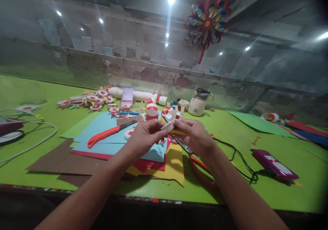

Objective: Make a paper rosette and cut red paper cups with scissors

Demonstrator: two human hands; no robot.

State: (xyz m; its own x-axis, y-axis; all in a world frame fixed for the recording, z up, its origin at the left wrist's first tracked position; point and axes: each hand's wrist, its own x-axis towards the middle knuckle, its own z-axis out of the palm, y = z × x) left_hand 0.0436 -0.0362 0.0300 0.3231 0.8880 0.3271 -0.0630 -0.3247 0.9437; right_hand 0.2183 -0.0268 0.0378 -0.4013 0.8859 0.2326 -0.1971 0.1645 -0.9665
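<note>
Over the stacked paper, both my hands meet on a small white strip, perhaps paper or card. My left hand pinches its near end between thumb and fingers. At the other end, my right hand has its fingertips closed on the strip. A thin yellow piece shows just under the right fingers; whether it is held I cannot tell. Scissors with red handles lie beneath my right wrist, partly hidden. Left of my left hand, a knife with an orange handle rests on light blue paper.
Red-and-white discs are heaped at the back left, beside a white tube. A cream flask stands behind my right hand. A purple device with a black cable lies right. A paper flower hangs above.
</note>
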